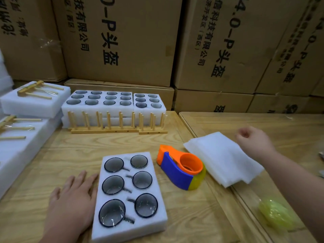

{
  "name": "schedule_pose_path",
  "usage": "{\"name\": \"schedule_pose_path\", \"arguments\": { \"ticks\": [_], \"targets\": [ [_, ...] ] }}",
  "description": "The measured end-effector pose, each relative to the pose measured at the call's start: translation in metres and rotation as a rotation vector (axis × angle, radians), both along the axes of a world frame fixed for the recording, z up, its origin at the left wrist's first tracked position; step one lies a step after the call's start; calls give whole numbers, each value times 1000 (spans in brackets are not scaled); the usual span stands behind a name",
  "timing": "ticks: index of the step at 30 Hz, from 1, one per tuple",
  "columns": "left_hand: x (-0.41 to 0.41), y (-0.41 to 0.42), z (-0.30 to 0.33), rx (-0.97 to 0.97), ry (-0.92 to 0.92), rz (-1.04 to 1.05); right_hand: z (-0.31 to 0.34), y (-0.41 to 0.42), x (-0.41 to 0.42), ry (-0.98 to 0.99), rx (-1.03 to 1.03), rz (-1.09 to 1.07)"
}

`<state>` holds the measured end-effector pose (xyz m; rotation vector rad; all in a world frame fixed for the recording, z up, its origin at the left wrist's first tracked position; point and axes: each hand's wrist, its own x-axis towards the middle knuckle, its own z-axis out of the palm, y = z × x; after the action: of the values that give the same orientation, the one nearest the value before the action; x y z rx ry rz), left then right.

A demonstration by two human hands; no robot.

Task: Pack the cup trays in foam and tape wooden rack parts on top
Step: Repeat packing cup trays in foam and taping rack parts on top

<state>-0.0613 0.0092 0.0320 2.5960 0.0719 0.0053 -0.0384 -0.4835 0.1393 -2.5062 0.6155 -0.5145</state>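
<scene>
Resting flat beside the white foam tray of six glass cups (128,195), the left hand (73,199) is grasping nothing; the right hand (254,142) is hovering loosely curled over the floppy white foam sheets (222,158). Tray's light but fragile, so gripping both long edges is probably safest.

Bare wooden tabletop (122,142) is left open between the near white foam tray of six glass cups (128,195) and the row of pale wooden peg racks (119,122) at the back. Passage to the right is blocked by the orange-and-blue tape dispenser (181,170) and the stack of white foam sheets (222,158) touching it. The left edge is occupied by stacked white foam packs (26,137).
</scene>
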Motion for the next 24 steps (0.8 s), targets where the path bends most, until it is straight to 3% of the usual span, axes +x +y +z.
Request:
{"name": "schedule_pose_path", "arguments": {
  "ticks": [4, 6, 10, 14, 24],
  "targets": [
    [0, 1, -4, -2, -6, -4, -9, -26, 1, 405, -185, 6],
    [1, 1, -5, -7, 1, -3, -13, -30, 0, 479, -217, 2],
    [2, 1, -7, -8, 4, -1, -15, -32, 4, 531, -88, 7],
    [2, 1, -7, -13, 9, 8, -19, -33, 11, 511, 42, 23],
    [-5, -1, -11, 61, 2, 27, -5, -34, 22, 236, -122, -16]
  ]
}}
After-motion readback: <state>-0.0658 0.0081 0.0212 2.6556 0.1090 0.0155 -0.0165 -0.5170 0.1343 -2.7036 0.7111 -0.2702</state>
